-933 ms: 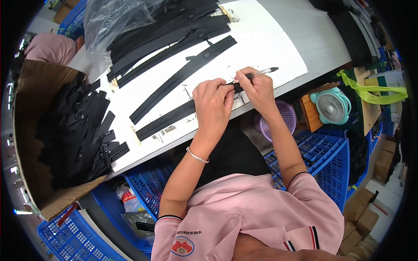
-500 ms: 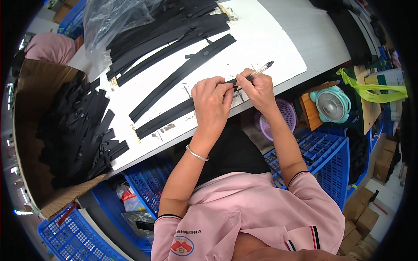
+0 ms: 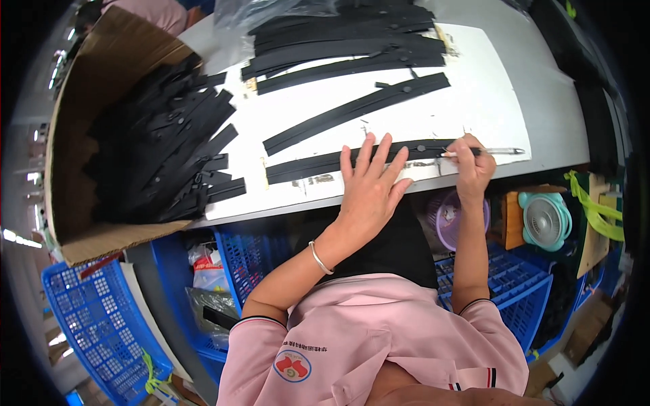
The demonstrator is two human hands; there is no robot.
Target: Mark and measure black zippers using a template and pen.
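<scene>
Black zipper strip (image 3: 308,164) lies lengthwise on a white board (image 3: 497,101) under the left grip (image 3: 369,203), reaching out to its left and, to its right, as far as the right grip (image 3: 476,169). The left grip is spread flat, its fingers fanned across the strip and hiding part of its middle. The right grip pinches a pen (image 3: 502,151) between thumb and fingers, the tip pointing left over the near edge of the strip; whether it touches, I cannot tell. A small dark slider (image 3: 421,147) shows on the strip between the two grips.

Just beyond the left grip lies a second black strip (image 3: 359,111), apart from the first and slanting up to the right. Farther beyond it, a stack of black strips (image 3: 338,49) takes up the far side of the board, with a clear plastic bag (image 3: 247,24) at its left end. Well to the left of the left grip, a cardboard box (image 3: 112,40) holds a heap of black strips (image 3: 149,149) that spills toward the board. The grey counter (image 3: 552,111) shows beyond the right grip. Nearer than that grip, below the counter edge, are a purple basket (image 3: 443,233), partly behind the right forearm, and a teal fan (image 3: 545,222) to its right.
</scene>
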